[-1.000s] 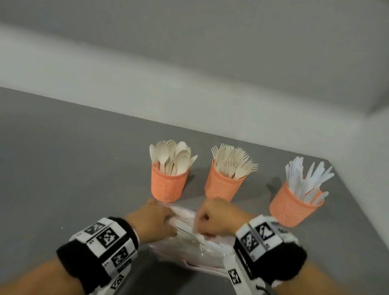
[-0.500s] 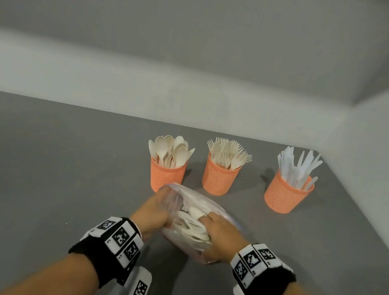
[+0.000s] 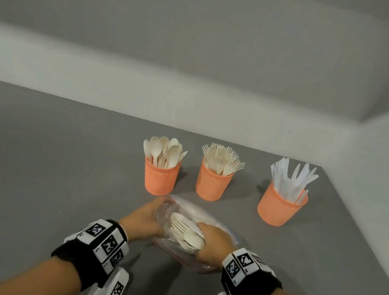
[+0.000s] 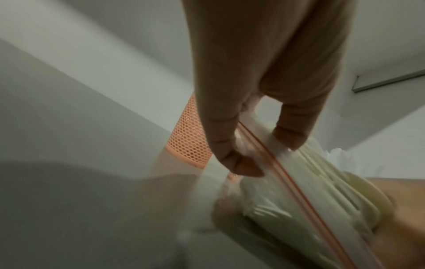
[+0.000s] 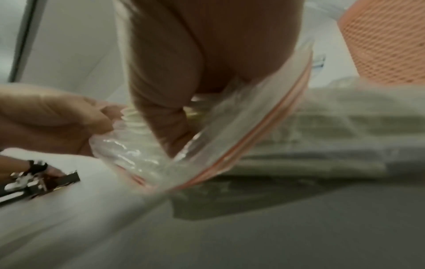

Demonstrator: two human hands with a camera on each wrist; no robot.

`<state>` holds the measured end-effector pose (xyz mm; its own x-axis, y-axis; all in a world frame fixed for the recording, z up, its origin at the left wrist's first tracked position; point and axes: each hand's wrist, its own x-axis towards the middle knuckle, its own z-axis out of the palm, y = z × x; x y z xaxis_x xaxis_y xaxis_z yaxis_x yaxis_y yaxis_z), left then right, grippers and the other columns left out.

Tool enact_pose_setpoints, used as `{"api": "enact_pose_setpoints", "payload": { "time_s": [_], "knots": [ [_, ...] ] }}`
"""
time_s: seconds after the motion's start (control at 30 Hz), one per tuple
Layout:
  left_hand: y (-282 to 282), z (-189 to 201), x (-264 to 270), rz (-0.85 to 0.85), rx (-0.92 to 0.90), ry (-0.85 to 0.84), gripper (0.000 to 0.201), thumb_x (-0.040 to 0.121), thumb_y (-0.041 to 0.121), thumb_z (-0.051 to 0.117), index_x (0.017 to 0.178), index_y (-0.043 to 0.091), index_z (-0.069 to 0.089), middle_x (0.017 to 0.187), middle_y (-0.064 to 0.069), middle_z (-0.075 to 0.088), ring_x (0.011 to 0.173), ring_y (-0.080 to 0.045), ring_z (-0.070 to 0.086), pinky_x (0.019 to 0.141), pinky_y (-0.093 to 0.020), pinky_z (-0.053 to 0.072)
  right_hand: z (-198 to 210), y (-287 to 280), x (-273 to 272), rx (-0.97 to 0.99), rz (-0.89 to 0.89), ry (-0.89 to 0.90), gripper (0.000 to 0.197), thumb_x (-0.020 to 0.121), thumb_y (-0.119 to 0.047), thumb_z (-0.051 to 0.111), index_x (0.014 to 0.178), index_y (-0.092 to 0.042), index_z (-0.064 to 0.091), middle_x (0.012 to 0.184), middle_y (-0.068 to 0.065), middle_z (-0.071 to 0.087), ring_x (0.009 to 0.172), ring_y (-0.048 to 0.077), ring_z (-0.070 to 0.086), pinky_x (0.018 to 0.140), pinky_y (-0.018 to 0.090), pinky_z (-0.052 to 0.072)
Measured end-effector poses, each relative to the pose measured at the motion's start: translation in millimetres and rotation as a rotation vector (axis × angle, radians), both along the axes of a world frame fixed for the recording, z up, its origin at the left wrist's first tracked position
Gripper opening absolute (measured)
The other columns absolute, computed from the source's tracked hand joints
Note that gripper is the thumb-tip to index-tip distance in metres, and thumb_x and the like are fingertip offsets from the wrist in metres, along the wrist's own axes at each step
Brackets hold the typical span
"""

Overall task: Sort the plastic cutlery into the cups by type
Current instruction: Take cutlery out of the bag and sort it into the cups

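My left hand (image 3: 145, 218) pinches the left rim of the clear zip bag (image 3: 223, 231), thumb and forefinger closed on the plastic just beside its pink seal strip (image 4: 264, 145). My right hand (image 3: 213, 246) is curled round a bundle of pale cutlery (image 3: 186, 232), spoons and forks lying together, at the bag's mouth; the fingers wrap the handles while the spoon bowls and fork tines stick out toward my left hand. In the right wrist view the bag's rim (image 5: 230, 145) sits round my fingers, though blur keeps me from telling how deep they reach.

The bag rests on the grey table (image 3: 44, 174), toward its right side and near me, just in front of three orange mesh cups in a row. The left cup (image 3: 160, 179), touching or nearly touching the bag's far edge, holds spoons (image 3: 164, 151). The middle cup (image 3: 212, 186) holds forks (image 3: 222, 158), with what looks like a spoon bowl among them. The right cup (image 3: 279, 206), well apart toward the table's right edge and tilted a little, holds white knives (image 3: 290, 179).

Both wrists carry black bands with black-and-white marker tags (image 3: 107, 243).
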<state>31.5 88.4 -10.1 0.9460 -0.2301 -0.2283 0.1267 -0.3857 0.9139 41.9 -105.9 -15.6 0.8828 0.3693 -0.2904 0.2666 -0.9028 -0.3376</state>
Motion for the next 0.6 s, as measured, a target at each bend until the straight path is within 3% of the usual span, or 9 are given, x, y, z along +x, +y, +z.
{"api": "enact_pose_setpoints", "payload": {
  "time_s": [0.07, 0.13, 0.2, 0.3, 0.37, 0.43, 0.47, 0.53, 0.6],
  "knots": [
    [-0.9, 4.7, -1.6, 0.011, 0.016, -0.002, 0.066, 0.070, -0.010, 0.061, 0.126, 0.017, 0.040, 0.125, -0.006, 0.050, 0.110, -0.026, 0.056, 0.087, -0.040, 0.052, -0.8, -3.1, -0.4, 0.098, -0.018, 0.005, 0.034, 0.074, -0.022, 0.069, 0.107, -0.019, 0.059, 0.107, 0.002, 0.065, 0.104, 0.023, 0.060, 0.091, 0.034, 0.047],
    [-0.8, 7.2, -3.7, 0.001, 0.049, 0.005, 0.070, 0.067, -0.005, 0.058, 0.130, 0.015, 0.037, 0.130, -0.010, 0.051, 0.118, -0.026, 0.053, 0.096, -0.042, 0.049, 1.2, -8.8, 2.0, 0.306, -0.032, 0.135, 0.028, 0.067, -0.020, 0.079, 0.087, -0.027, 0.060, 0.097, -0.002, 0.064, 0.094, 0.018, 0.061, 0.087, 0.033, 0.048],
    [-1.0, 8.1, -6.5, -0.024, 0.119, -0.015, 0.073, 0.064, 0.000, 0.055, 0.132, 0.016, 0.035, 0.131, -0.009, 0.050, 0.122, -0.025, 0.050, 0.100, -0.042, 0.046, 4.9, -16.6, 6.2, 0.471, -0.034, 0.272, 0.036, 0.067, -0.016, 0.082, 0.097, -0.020, 0.063, 0.102, 0.000, 0.067, 0.097, 0.016, 0.062, 0.093, 0.030, 0.049],
    [-6.7, 12.3, -10.1, 0.051, 0.215, -0.135, 0.067, 0.065, 0.003, 0.054, 0.125, 0.030, 0.039, 0.121, -0.007, 0.053, 0.113, -0.024, 0.053, 0.090, -0.036, 0.052, 10.0, -24.2, 12.3, 0.573, -0.044, 0.377, 0.056, 0.069, -0.010, 0.080, 0.120, -0.007, 0.057, 0.118, 0.006, 0.066, 0.110, 0.019, 0.062, 0.101, 0.029, 0.045],
    [-17.6, 19.8, -11.3, 0.094, 0.105, -0.205, 0.065, 0.071, -0.009, 0.052, 0.115, 0.037, 0.038, 0.112, 0.001, 0.053, 0.103, -0.016, 0.056, 0.075, -0.020, 0.054, 12.4, -27.0, 15.7, 0.641, -0.070, 0.404, 0.057, 0.069, -0.004, 0.077, 0.121, -0.009, 0.056, 0.119, 0.007, 0.066, 0.113, 0.020, 0.061, 0.104, 0.034, 0.044],
    [-27.3, 27.2, -10.7, 0.092, 0.058, -0.244, 0.065, 0.076, -0.017, 0.047, 0.116, 0.034, 0.038, 0.106, 0.008, 0.053, 0.088, -0.008, 0.056, 0.067, -0.011, 0.049, 15.2, -31.0, 18.7, 0.698, -0.099, 0.406, 0.049, 0.071, -0.001, 0.075, 0.117, -0.011, 0.058, 0.114, 0.008, 0.067, 0.110, 0.022, 0.062, 0.102, 0.035, 0.046],
    [-29.1, 28.2, -9.5, 0.094, 0.104, -0.253, 0.062, 0.078, -0.015, 0.047, 0.121, 0.029, 0.039, 0.108, 0.006, 0.053, 0.086, -0.008, 0.056, 0.069, -0.010, 0.048, 16.5, -34.1, 19.6, 0.712, -0.116, 0.392, 0.041, 0.073, -0.005, 0.074, 0.112, -0.010, 0.061, 0.109, 0.010, 0.068, 0.104, 0.023, 0.064, 0.099, 0.034, 0.047],
    [-27.4, 24.9, -7.3, 0.080, 0.290, -0.228, 0.056, 0.084, -0.002, 0.049, 0.133, 0.020, 0.034, 0.124, -0.006, 0.050, 0.102, -0.019, 0.056, 0.086, -0.017, 0.046, 20.5, -41.5, 19.7, 0.777, -0.140, 0.364, 0.018, 0.079, -0.013, 0.071, 0.095, -0.006, 0.065, 0.086, 0.011, 0.069, 0.082, 0.020, 0.065, 0.086, 0.029, 0.049],
    [-23.5, 17.9, -8.5, 0.059, 0.505, -0.104, 0.052, 0.087, 0.007, 0.050, 0.136, 0.015, 0.033, 0.130, -0.012, 0.047, 0.116, -0.025, 0.051, 0.095, -0.024, 0.039, 26.4, -48.7, 19.3, 0.930, -0.179, 0.361, 0.009, 0.085, -0.015, 0.065, 0.081, -0.008, 0.062, 0.066, 0.005, 0.062, 0.067, 0.014, 0.059, 0.078, 0.024, 0.048]
  ]
}}
